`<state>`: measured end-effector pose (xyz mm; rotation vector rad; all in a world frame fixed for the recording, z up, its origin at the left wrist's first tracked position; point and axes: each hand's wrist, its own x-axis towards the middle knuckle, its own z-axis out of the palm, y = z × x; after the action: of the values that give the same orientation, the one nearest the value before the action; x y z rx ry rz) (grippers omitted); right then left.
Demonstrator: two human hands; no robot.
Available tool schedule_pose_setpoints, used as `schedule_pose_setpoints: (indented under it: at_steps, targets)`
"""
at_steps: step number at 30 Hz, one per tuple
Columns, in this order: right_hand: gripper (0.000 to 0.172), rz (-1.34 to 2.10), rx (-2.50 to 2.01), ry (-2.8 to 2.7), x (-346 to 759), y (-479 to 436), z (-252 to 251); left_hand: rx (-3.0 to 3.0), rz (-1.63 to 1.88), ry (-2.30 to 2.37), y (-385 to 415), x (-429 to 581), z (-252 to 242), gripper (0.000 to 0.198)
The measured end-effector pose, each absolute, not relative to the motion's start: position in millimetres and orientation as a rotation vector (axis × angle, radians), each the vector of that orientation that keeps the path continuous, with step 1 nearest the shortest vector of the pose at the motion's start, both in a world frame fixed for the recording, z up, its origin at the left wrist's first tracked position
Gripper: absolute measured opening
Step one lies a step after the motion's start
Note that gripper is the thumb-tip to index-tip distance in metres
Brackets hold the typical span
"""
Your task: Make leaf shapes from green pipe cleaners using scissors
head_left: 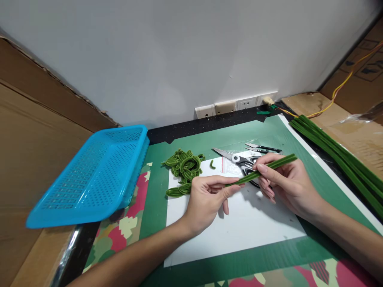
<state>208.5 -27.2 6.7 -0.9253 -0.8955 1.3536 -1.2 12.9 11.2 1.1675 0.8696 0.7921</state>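
Green pipe cleaners (pixel 277 162), laid together in a narrow strip, are held slanting above a white sheet of paper (pixel 209 235). My left hand (pixel 206 201) pinches their lower left end between thumb and fingers. Farther up the strip, my right hand (pixel 284 183) grips it with thumb and forefinger, the other fingers curled below. Left of my left hand lies a leaf-shaped green piece (pixel 177 190), partly covered by that hand. Behind it is a pile of looped green pieces (pixel 184 163). Scissors (pixel 227 154) lie behind my right hand, their handles partly hidden.
A blue plastic basket (pixel 131 167) stands at the left. Small thread snips (pixel 263 149) and a clear bag (pixel 230 167) lie near the scissors. Long green pipe cleaners (pixel 338 159) lie at the right. Wall sockets (pixel 247 104) with a plugged-in yellow cable (pixel 338 91) are behind.
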Motion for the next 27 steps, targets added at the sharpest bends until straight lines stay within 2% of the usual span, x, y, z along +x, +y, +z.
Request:
schedule_pose_setpoints:
  at_steps: [11, 21, 27]
  targets:
    - [0.020, 1.402, -0.933, -0.883, 209.3, -24.8, 6.6, 1.174, 0.832, 0.857, 14.4, -0.2, 11.8, 0.018]
    - [0.023, 1.433, -0.934, -0.845, 208.5, -23.5, 9.4, 1.158, 0.814, 0.914, 15.7, -0.9, 11.7, 0.026]
    - [0.029, 1.467, -0.927, -0.873, 209.4, -24.4, 3.7, 1.178, 0.818, 0.914, 14.9, 0.6, 14.5, 0.021]
